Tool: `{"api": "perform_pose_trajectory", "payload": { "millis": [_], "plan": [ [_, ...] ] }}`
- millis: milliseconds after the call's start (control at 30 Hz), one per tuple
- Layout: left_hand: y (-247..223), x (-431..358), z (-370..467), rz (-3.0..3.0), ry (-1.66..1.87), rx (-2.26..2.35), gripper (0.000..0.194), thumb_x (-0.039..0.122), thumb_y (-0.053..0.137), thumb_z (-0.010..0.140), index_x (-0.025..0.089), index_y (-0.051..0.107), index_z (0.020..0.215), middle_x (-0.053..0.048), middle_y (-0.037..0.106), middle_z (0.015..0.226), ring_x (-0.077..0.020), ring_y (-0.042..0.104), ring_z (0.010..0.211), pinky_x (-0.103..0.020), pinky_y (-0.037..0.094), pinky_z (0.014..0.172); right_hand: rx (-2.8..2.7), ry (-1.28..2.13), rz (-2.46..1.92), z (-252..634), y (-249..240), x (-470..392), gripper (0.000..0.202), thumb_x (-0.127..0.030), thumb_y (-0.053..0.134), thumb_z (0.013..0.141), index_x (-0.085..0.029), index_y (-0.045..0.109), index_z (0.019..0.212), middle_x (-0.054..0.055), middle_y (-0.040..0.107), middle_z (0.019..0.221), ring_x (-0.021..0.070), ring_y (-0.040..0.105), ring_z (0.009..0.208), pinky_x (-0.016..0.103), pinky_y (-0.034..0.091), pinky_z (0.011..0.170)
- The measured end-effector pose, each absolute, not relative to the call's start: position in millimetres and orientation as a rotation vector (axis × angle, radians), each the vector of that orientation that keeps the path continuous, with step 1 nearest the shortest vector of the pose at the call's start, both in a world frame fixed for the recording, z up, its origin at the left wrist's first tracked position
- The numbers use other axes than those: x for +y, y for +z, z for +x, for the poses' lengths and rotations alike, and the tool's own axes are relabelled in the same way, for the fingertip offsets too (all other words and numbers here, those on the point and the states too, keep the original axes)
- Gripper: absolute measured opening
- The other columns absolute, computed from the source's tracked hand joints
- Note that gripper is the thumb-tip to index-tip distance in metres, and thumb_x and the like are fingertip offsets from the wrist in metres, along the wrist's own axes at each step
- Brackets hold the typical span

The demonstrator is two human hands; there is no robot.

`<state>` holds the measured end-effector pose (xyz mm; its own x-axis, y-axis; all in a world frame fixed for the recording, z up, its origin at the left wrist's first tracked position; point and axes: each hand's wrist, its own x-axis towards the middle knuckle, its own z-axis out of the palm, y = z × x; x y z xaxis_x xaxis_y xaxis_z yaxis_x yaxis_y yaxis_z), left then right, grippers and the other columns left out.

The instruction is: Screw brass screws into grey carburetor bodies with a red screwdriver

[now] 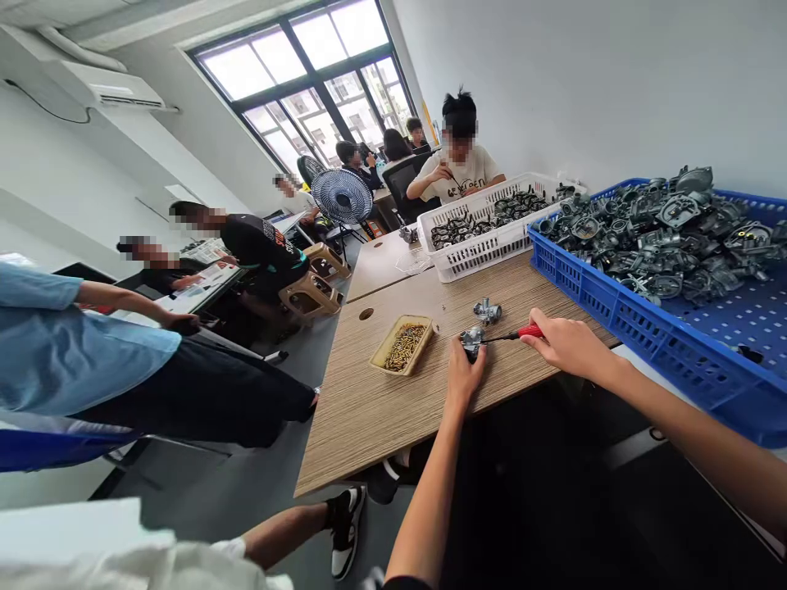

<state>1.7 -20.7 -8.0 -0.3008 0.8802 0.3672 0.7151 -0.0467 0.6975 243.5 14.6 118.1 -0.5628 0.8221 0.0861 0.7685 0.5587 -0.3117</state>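
Note:
My left hand (pixel 466 373) is closed around a small grey metal carburetor (pixel 472 339) and steadies it on the wooden table. In my right hand (pixel 569 348) is a screwdriver (pixel 529 331) with a red handle. Its dark shaft points left, and the tip meets the side of the carburetor; the exact contact point is too small to make out. Just behind my left hand lies a second carburetor (pixel 488 310), untouched. To the left stands a shallow yellowish tray (pixel 376 360) filled with small brass-coloured parts.
A blue crate (pixel 639 336) heaped with metal carburetors stands at the right. Behind the table's middle is a white basket (pixel 458 266) of dark parts, with a co-worker (pixel 461 156) seated beyond it. Another person (pixel 92 344) stands at the left; a fan (pixel 342 197) is farther back.

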Motion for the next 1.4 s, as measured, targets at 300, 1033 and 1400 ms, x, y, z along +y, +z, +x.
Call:
{"api": "perform_pose_trajectory", "payload": {
  "millis": [300,1033,1400],
  "plan": [
    [-10.7,-19.9,1.5,1.753,1.276,2.034,0.036,0.036,0.060,0.094,0.021,0.047,0.124,-0.012,0.061,0.119,-0.0238,0.060,0.113,-0.038,0.048,0.101,-2.569,0.408,-1.264,245.5,116.9,14.8,0.016,-0.035,0.048,0.103,-0.022,0.045,0.113,0.008,0.075,0.102,0.0264,0.073,0.088,0.029,0.039,0.065],
    [-10.5,-19.8,1.2,1.750,1.267,2.027,0.034,0.037,0.059,0.093,0.021,0.046,0.121,-0.011,0.062,0.116,-0.0234,0.060,0.108,-0.037,0.048,0.097,-2.546,0.491,-1.177,250.4,112.7,20.2,0.015,-0.031,0.051,0.102,-0.024,0.044,0.113,0.007,0.074,0.103,0.0258,0.073,0.091,0.028,0.042,0.068],
    [-9.5,-20.9,1.6,1.735,1.261,2.032,0.034,0.037,0.059,0.094,0.022,0.046,0.121,-0.011,0.063,0.116,-0.0233,0.061,0.108,-0.037,0.049,0.096,-2.542,0.401,-1.266,248.3,112.1,21.8,0.017,-0.040,0.050,0.104,-0.023,0.047,0.107,0.007,0.076,0.098,0.0277,0.074,0.089,0.029,0.039,0.064]
  ]
}}
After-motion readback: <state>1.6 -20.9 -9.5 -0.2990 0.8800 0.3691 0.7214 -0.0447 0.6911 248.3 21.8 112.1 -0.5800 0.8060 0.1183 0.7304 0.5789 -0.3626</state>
